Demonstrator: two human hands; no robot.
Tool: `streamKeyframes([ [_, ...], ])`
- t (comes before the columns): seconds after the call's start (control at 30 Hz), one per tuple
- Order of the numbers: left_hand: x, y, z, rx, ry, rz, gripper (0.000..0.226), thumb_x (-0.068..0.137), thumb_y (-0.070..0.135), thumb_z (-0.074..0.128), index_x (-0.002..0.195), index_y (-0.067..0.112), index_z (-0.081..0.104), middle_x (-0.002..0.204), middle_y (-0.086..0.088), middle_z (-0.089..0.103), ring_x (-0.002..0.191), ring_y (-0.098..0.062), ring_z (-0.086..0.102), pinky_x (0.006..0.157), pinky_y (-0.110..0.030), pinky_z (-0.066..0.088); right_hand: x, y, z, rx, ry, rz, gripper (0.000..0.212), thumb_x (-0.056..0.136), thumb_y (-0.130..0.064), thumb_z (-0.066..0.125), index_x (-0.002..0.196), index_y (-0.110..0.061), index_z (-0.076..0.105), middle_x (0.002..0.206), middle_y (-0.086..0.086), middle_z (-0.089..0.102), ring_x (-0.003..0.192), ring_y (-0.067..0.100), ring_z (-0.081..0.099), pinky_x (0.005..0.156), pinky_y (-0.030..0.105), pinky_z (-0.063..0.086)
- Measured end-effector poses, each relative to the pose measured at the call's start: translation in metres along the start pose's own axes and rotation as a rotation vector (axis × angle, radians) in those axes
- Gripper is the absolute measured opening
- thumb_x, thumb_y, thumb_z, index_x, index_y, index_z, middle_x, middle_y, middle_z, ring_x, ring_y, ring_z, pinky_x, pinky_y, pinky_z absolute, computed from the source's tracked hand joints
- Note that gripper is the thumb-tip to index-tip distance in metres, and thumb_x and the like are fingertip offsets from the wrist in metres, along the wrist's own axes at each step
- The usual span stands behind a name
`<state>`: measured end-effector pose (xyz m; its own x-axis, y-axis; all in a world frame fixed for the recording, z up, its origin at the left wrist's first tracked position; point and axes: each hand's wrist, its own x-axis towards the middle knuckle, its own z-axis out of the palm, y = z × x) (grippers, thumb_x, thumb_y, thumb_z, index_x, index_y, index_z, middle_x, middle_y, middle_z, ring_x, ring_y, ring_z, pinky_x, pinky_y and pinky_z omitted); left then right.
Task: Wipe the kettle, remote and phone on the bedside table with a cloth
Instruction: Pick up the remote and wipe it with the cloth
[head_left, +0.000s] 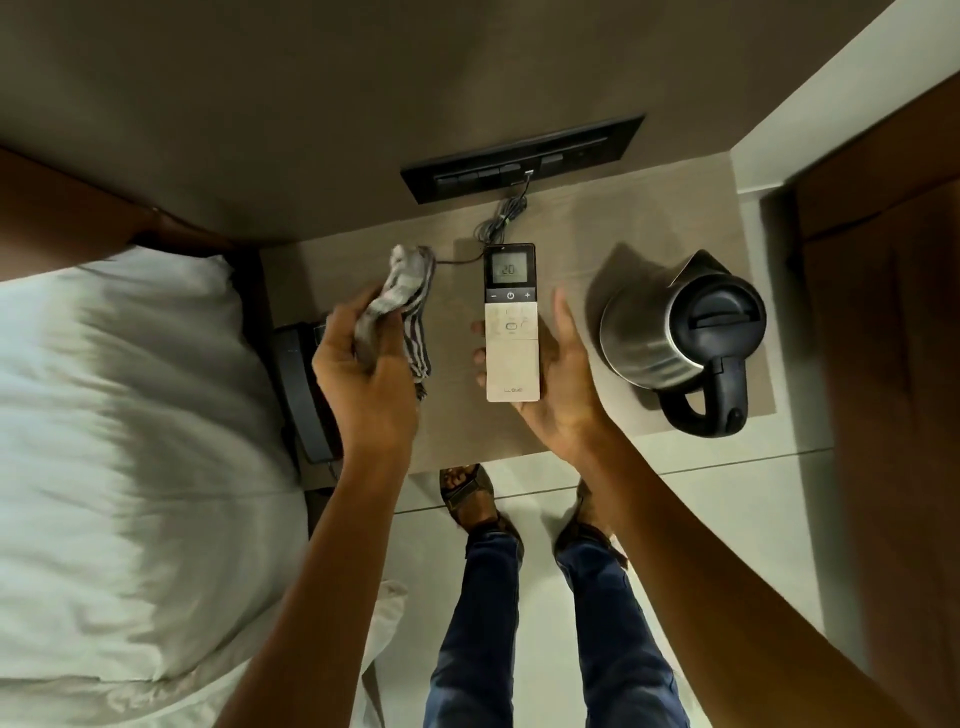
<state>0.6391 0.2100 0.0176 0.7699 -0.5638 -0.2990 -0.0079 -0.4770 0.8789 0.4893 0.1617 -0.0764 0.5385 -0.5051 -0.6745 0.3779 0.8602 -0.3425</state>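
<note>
Holding the remote (511, 332) up in the right hand (558, 384) — fingers curled under it.
Left hand (363, 384) grips the bunched striped cloth (400, 306) — kettle (680, 338) sits right.

The cloth (402, 306) is grey with dark stripes, the remote (511, 332) beige with a black top, the kettle (675, 338) silver and black.

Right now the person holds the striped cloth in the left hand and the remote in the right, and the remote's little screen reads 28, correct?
Nearly. In the head view the remote screen reads 20, not 28. The rest stands: the left hand holds the striped cloth, and the right hand holds the remote over the bedside table.
</note>
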Motion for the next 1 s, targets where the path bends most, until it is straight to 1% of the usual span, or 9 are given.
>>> streamKeyframes([
  [0.07,0.005,0.011,0.011,0.183,-0.072,0.237,0.031,0.101,0.007,0.064,0.129,0.016,0.072,0.124,-0.007,0.069,0.112,-0.014,0.069,0.095,-0.022,0.059,-0.003,0.001,0.004,0.12,-0.038,0.048,0.07,0.106,-0.067,0.034,0.13,-0.013,0.07,0.119,0.018,0.069,0.089,0.026,0.067,0.078,0.037,0.055],
  [0.13,0.011,0.015,0.024,0.387,-0.171,0.461,0.038,0.099,-0.001,0.061,0.132,0.016,0.071,0.128,-0.006,0.066,0.115,-0.017,0.061,0.095,-0.009,0.048,-0.002,0.007,0.01,0.142,-0.05,0.059,0.061,0.109,-0.058,0.035,0.133,-0.011,0.066,0.12,0.018,0.066,0.091,0.026,0.064,0.08,0.038,0.05],
  [0.23,0.015,0.011,0.035,0.665,-0.354,0.629,0.048,0.098,-0.005,0.062,0.139,0.02,0.069,0.141,-0.01,0.059,0.125,-0.029,0.049,0.108,-0.019,0.041,0.002,0.014,0.02,0.162,-0.093,0.045,0.05,0.11,-0.051,0.041,0.133,-0.017,0.069,0.132,0.017,0.063,0.111,0.028,0.062,0.096,0.041,0.046],
  [0.33,-0.003,-0.004,0.029,0.766,-0.398,0.63,0.045,0.096,0.002,0.068,0.137,0.021,0.07,0.146,-0.012,0.055,0.131,-0.041,0.047,0.113,-0.043,0.044,0.002,0.016,0.024,0.242,-0.147,0.05,0.04,0.105,-0.043,0.057,0.129,-0.016,0.074,0.126,0.014,0.072,0.113,0.025,0.069,0.099,0.037,0.053],
  [0.43,-0.034,-0.016,0.012,0.711,-0.396,0.553,0.047,0.092,-0.006,0.068,0.133,0.015,0.071,0.139,-0.015,0.058,0.125,-0.041,0.049,0.109,-0.041,0.045,0.001,0.024,0.016,0.291,-0.178,0.084,0.037,0.1,-0.035,0.062,0.119,-0.008,0.078,0.117,0.015,0.077,0.107,0.024,0.076,0.095,0.032,0.062],
  [0.57,-0.059,-0.018,-0.006,0.667,-0.458,0.354,0.037,0.093,-0.009,0.062,0.121,0.01,0.077,0.129,-0.013,0.062,0.118,-0.032,0.051,0.101,-0.043,0.053,0.002,0.029,0.01,0.276,-0.104,0.191,0.057,0.107,-0.05,0.043,0.111,-0.006,0.078,0.107,0.013,0.076,0.097,0.021,0.075,0.09,0.03,0.062],
  [0.73,0.001,0.011,0.017,0.636,-0.176,0.471,0.041,0.096,-0.007,0.056,0.126,0.015,0.075,0.126,-0.01,0.059,0.11,-0.018,0.043,0.098,-0.013,0.039,0.003,0.026,0.023,0.178,-0.114,0.124,0.047,0.11,-0.049,0.044,0.124,-0.015,0.074,0.112,0.009,0.074,0.098,0.022,0.069,0.084,0.032,0.053],
  [0.83,0.015,0.011,0.035,0.682,-0.232,0.428,0.047,0.098,-0.005,0.054,0.137,0.016,0.068,0.136,-0.014,0.054,0.118,-0.025,0.044,0.105,-0.036,0.05,0.006,0.02,0.025,0.185,-0.074,0.11,0.048,0.112,-0.049,0.041,0.13,-0.016,0.07,0.116,0.01,0.073,0.101,0.021,0.07,0.084,0.032,0.057],
  [1.0,-0.037,-0.014,0.001,0.69,-0.376,0.428,0.034,0.103,0.009,0.053,0.131,0.015,0.071,0.132,-0.01,0.056,0.115,-0.014,0.043,0.094,-0.036,0.056,0.01,0.005,0.019,0.211,-0.109,0.158,0.059,0.109,-0.054,0.04,0.123,-0.011,0.078,0.116,0.012,0.076,0.104,0.023,0.073,0.097,0.035,0.057],
])
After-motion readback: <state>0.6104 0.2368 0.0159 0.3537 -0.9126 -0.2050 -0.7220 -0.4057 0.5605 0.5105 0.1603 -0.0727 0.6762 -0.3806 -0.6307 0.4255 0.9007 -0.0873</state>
